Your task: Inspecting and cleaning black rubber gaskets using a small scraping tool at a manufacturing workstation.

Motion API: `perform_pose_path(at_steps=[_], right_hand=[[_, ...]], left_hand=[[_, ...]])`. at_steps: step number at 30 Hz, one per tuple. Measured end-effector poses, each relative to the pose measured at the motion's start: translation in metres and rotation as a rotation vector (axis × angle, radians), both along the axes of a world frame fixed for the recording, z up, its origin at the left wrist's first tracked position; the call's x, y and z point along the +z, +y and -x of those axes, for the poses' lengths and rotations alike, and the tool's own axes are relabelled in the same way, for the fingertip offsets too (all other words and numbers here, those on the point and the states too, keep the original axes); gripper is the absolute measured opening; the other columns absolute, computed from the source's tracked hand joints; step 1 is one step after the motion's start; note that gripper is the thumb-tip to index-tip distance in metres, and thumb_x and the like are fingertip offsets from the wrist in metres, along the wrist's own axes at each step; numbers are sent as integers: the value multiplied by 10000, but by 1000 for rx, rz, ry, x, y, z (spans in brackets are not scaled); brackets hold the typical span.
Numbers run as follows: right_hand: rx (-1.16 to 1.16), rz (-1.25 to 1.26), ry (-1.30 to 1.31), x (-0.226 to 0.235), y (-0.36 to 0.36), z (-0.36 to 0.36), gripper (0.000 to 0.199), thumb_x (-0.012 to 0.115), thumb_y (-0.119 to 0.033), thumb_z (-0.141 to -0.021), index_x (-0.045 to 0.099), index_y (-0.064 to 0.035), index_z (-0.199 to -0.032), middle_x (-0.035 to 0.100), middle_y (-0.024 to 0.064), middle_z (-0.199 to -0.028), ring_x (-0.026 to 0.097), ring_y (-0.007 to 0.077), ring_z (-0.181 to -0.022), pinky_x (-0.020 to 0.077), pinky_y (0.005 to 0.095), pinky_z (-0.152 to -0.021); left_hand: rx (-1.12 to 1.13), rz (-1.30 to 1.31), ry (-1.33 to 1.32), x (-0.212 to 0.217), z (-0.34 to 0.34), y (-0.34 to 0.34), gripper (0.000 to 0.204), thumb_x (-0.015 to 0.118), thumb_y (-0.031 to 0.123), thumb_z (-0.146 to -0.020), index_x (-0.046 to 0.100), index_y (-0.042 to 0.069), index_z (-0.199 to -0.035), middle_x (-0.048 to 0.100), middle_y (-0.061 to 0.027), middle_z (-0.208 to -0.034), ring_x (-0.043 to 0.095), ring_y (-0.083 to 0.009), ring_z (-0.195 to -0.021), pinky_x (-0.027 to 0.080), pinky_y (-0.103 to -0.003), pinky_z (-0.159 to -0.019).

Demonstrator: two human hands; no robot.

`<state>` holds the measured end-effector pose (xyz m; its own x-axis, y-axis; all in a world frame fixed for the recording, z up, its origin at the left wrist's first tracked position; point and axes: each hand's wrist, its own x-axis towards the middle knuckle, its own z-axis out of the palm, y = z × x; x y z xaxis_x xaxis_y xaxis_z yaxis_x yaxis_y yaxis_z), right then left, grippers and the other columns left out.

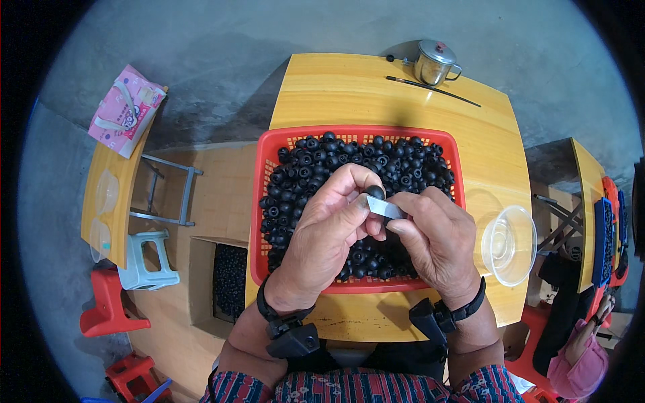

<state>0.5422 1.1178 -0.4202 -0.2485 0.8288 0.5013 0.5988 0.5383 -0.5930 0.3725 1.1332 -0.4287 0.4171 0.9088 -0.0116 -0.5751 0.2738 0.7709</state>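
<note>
Over a red plastic basket (258, 201) heaped with small round black parts (316, 158), both my hands are brought together. Between the thumb and fingers of my left hand (329, 225) is one round black part (374, 192). My right hand (433, 235) pinches a short flat metal blade (384, 207), whose far end meets the black part. The blade's back end is hidden in my right fingers. Each black part in the basket looks like a ball with a hole in it.
The basket stands on a yellow wooden table (329, 87). A lidded metal mug (435, 62) and a thin black stick (433, 91) lie at its far edge; a clear plastic bowl (508, 245) is at right. On the floor at left is a carton (201, 282) of black parts. Another person (581, 356) sits at far right.
</note>
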Motion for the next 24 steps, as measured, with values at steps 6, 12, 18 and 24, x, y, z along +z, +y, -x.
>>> perform_pose_path(at_steps=[6, 12, 18, 24], right_hand=[[-18, 7, -1, -1, -2, 1, 224, 720, -161, -784, 635, -60, -965, 548, 98, -740, 580, 276, -614, 476, 359, -543], [-29, 47, 26, 2, -6, -1, 198, 698, -136, -814, 630, -45, -975, 576, 116, -769, 588, 292, -648, 482, 360, -573], [-57, 81, 118, -2, -8, -9, 181, 671, -105, -839, 630, -32, -1000, 625, 142, -848, 610, 299, -712, 494, 339, -627], [57, 55, 178, 4, -13, -10, 365, 713, -128, -799, 643, -63, -1151, 647, 123, -879, 617, 253, -713, 502, 327, -640]], left_hand=[[-6, -3, 22, 2, 1, -2, 187, 475, 219, -995, 491, 48, -1069, 491, -11, -900, 475, -63, -783, 454, -236, -747], [-23, 26, 47, 1, 0, -7, 186, 475, 216, -994, 492, 45, -1066, 492, -11, -885, 486, -71, -775, 454, -233, -747], [-32, 15, 47, -2, -4, -10, 179, 478, 202, -989, 499, 45, -1071, 494, -6, -867, 490, -75, -774, 456, -237, -747], [4, 41, 25, -2, -9, -13, 175, 481, 188, -981, 513, 47, -1080, 501, -3, -871, 489, -71, -775, 453, -238, -745]])
